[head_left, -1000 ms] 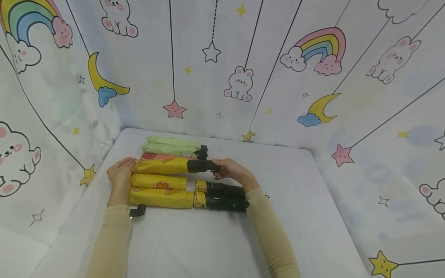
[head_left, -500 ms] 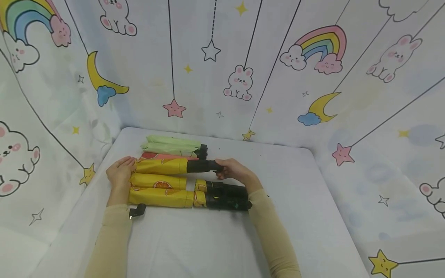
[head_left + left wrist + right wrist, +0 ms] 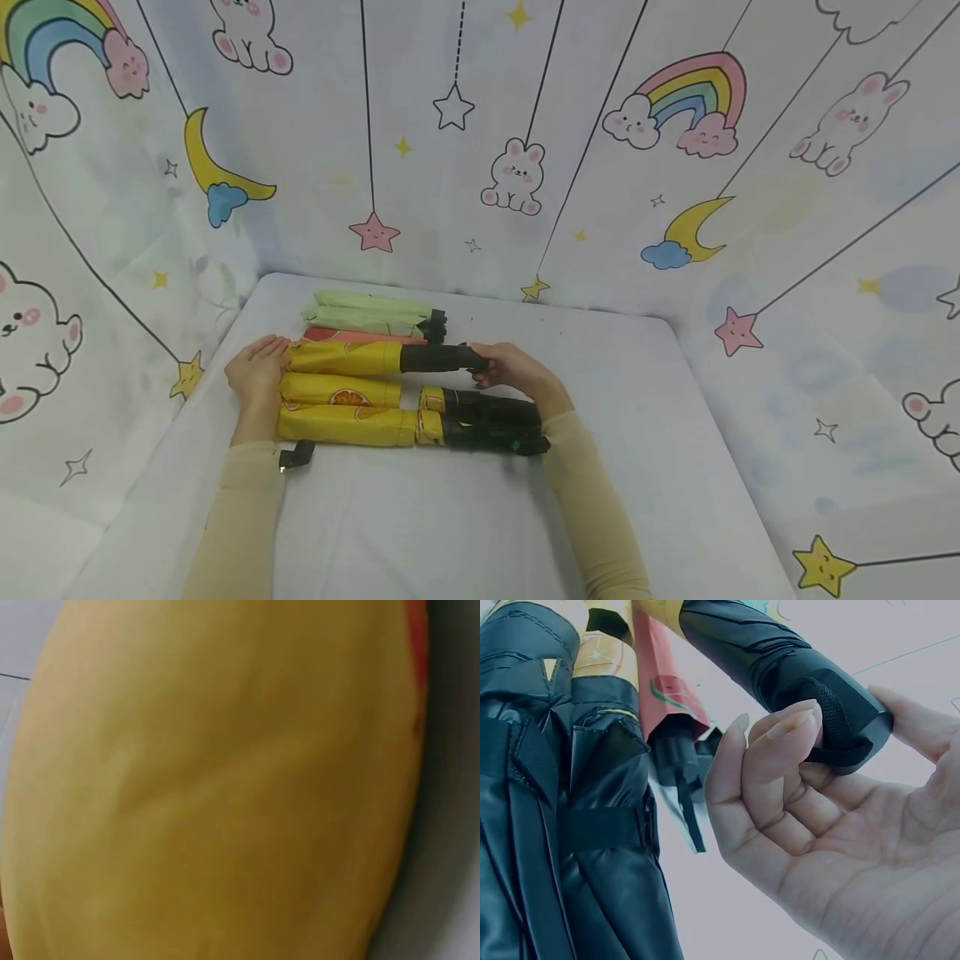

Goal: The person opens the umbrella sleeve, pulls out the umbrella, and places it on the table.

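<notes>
In the head view, my right hand (image 3: pixel 510 367) grips the black handle end of a folded umbrella (image 3: pixel 435 357), thumb behind it and fingers curled in front, near its wrist strap (image 3: pixel 829 712). The umbrella's other part lies inside a yellow sleeve (image 3: pixel 345 357). My left hand (image 3: pixel 257 365) holds the sleeve's left end; its thumb is hidden. Yellow fabric (image 3: pixel 217 780) fills the left wrist view. Below lie two more yellow sleeves, a middle sleeve (image 3: pixel 341 390) and a front sleeve (image 3: pixel 345 425), with two black folded umbrellas (image 3: pixel 487 433) at their right.
Behind the held sleeve lie light green folded umbrellas (image 3: pixel 367 312) and a red one (image 3: pixel 667 690), mostly covered in the head view. A white-covered table (image 3: pixel 420 525) bears everything. Patterned cloth walls (image 3: pixel 450 192) rise at the back and both sides.
My right hand has moved slightly right with the handle, and a bit more black umbrella shows outside the yellow sleeve. My left hand has stayed nearly in place at the sleeve's end.
</notes>
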The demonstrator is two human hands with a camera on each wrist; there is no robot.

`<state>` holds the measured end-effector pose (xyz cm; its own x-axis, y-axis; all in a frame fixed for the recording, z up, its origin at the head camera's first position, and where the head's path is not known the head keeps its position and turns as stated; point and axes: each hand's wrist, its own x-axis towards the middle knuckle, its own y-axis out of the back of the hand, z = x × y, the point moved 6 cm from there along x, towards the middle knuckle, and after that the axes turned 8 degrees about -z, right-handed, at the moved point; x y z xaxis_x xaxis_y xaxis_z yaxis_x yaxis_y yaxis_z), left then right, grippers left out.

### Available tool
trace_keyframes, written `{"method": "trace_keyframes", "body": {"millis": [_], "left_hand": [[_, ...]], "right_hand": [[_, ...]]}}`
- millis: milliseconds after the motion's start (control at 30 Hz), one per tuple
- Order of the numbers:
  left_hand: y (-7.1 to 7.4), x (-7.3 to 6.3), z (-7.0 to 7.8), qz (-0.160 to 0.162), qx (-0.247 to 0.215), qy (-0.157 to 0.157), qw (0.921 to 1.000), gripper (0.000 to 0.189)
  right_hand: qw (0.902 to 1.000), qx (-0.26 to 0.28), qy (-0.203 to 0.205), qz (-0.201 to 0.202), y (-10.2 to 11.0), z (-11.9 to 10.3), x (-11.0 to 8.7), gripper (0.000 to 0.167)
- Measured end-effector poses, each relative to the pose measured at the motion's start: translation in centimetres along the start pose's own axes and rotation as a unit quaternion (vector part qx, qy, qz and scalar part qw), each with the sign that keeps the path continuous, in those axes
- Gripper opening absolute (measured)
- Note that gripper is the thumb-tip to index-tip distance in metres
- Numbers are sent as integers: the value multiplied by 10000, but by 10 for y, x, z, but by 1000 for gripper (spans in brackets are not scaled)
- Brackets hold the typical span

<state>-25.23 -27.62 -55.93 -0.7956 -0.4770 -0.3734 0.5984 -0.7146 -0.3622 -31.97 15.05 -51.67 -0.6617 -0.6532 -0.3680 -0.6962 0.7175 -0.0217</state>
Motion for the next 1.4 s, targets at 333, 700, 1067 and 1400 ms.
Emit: {"method": "trace_keyframes", "body": {"millis": [333,700,1067,1400], "left_hand": [[0,1,-1,139,-453,30,9989,59],[1,3,-2,133,-587,57,9982,59],[3,3,-2,103,-471,-48,9988,58],[3,4,-3,147,-669,-77,9976,55]], "right_hand": [[9999,-127,100,-37,4,0,-11,36],[9998,-162,118,49,13,5,-21,38],[9998,-60,180,108,17,6,-31,36],[9993,-124,318,131,24,8,-41,36]]}}
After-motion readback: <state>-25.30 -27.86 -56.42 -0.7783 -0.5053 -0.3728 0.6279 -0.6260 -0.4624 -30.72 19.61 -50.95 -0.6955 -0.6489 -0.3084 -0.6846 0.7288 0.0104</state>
